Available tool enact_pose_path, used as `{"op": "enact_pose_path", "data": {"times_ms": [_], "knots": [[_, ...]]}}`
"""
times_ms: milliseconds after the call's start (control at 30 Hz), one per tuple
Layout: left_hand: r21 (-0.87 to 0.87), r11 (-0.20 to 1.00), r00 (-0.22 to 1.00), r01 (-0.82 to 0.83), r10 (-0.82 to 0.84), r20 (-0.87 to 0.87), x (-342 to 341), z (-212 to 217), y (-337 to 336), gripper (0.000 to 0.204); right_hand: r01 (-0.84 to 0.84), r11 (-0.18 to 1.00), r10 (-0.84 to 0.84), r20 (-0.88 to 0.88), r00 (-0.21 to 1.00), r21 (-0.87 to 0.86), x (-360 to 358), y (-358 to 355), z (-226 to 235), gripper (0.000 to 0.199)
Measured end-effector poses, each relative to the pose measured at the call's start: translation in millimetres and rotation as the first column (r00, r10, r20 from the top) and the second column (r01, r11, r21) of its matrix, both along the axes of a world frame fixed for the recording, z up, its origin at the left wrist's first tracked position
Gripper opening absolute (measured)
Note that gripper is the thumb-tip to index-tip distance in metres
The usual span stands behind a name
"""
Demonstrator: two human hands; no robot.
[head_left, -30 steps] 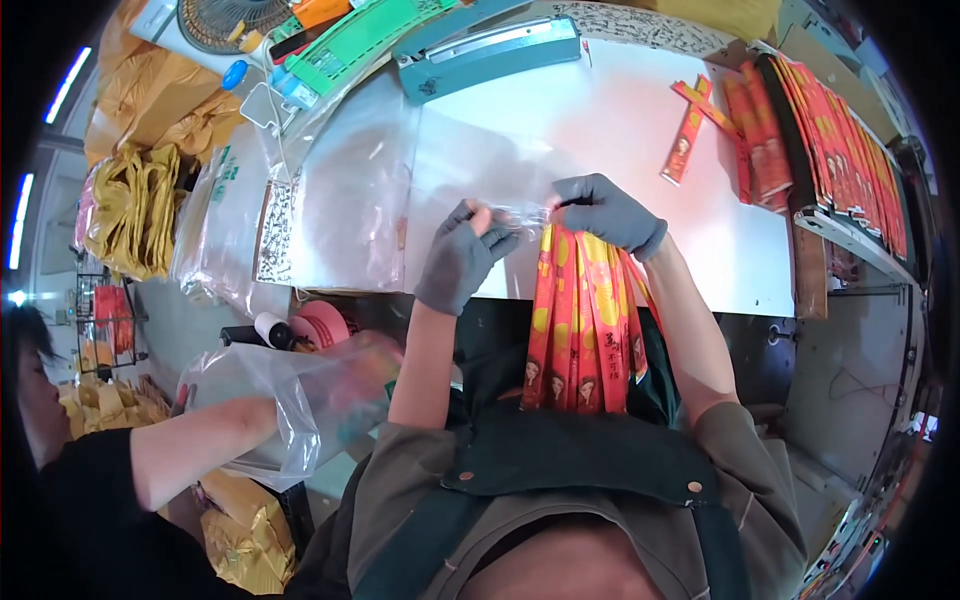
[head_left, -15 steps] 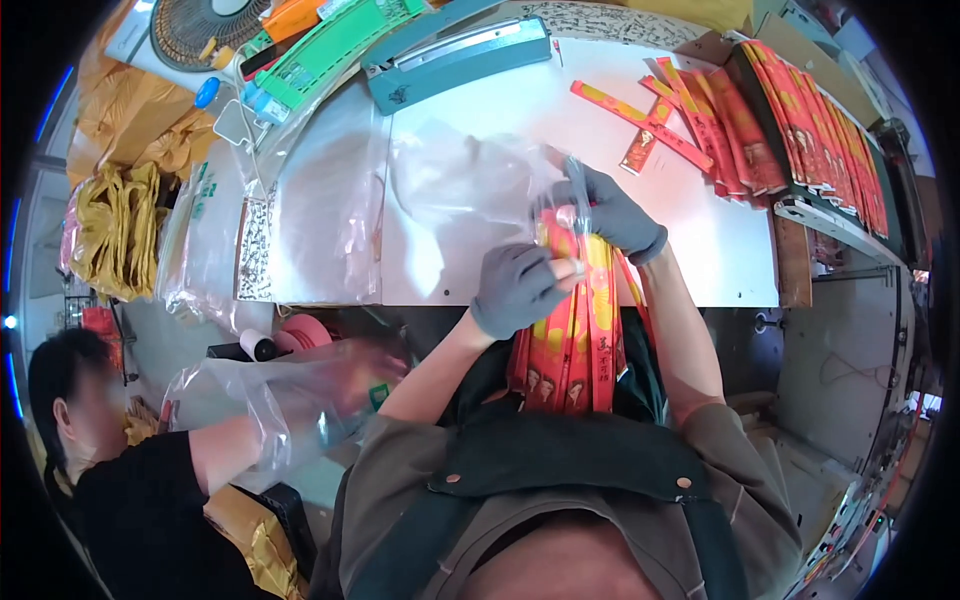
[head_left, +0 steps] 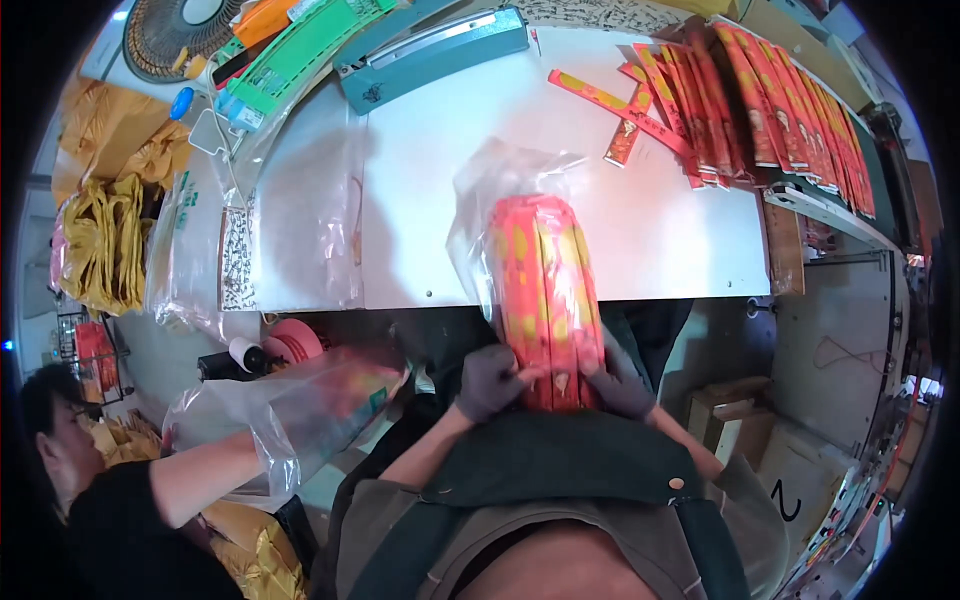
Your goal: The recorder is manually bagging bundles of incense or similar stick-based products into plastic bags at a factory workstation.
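Note:
A thick bundle of long red-and-yellow paper packets (head_left: 545,290) stands upright in front of me, its upper part inside a clear plastic bag (head_left: 472,215). The bag's loose far end spreads over the white table. My left hand (head_left: 490,382), in a grey glove with bare fingertips, holds the bundle's near end from the left. On the right side my gloved right hand (head_left: 622,384) grips the same end, its fingers partly hidden by the bundle. The near end rests close against my dark apron (head_left: 560,455).
More red packets (head_left: 690,110) lie at the right, beside a packed row (head_left: 800,120). A teal metal box (head_left: 435,60) stands at the back of the white table (head_left: 420,180). Flat clear bags (head_left: 305,240) lie left. A co-worker's arm (head_left: 215,475) reaches into a clear bag at lower left.
The clear bag has been drawn down over the bundle. Both my hands have moved from its far end back toward my body, at its near end. The co-worker's head has shifted lower.

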State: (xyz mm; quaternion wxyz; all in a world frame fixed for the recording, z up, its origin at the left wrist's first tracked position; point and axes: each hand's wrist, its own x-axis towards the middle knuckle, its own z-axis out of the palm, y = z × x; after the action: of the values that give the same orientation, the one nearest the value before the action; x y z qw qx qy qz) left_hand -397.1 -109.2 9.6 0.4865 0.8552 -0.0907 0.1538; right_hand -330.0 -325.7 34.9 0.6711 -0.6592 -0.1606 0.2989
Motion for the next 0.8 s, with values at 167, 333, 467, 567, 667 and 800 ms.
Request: {"op": "enact_pose_path", "data": {"times_ms": [167,333,467,567,667,800], "knots": [[-0.636,0.771,0.898,-0.044,-0.249,-0.364,57,75,32,0.019,-0.010,0.972,0.151,0.593,0.791,-0.234,73,-10,69,0.064],[-0.225,0.974,0.997,0.024,-0.006,0.077,151,165,76,0.008,0.457,0.698,0.542,0.824,0.166,-0.552,154,2,153,0.022],[-0.458,0.874,0.965,0.161,-0.043,0.258,177,276,89,0.012,0.302,0.949,0.063,0.993,0.097,-0.089,167,3,262,0.019],[-0.017,0.981,0.886,0.192,-0.166,0.433,172,303,89,0.014,0.302,0.935,0.103,0.958,0.268,-0.185,201,-6,262,0.017],[0.611,0.787,0.910,-0.083,-0.190,0.369,187,284,85,0.014,0.305,0.900,0.251,0.941,0.227,-0.313,196,21,276,0.035],[0.669,0.659,0.726,-0.344,-0.265,0.635,157,300,57,0.020,0.096,0.955,0.289,0.953,-0.087,-0.280,159,78,250,0.036]]}}
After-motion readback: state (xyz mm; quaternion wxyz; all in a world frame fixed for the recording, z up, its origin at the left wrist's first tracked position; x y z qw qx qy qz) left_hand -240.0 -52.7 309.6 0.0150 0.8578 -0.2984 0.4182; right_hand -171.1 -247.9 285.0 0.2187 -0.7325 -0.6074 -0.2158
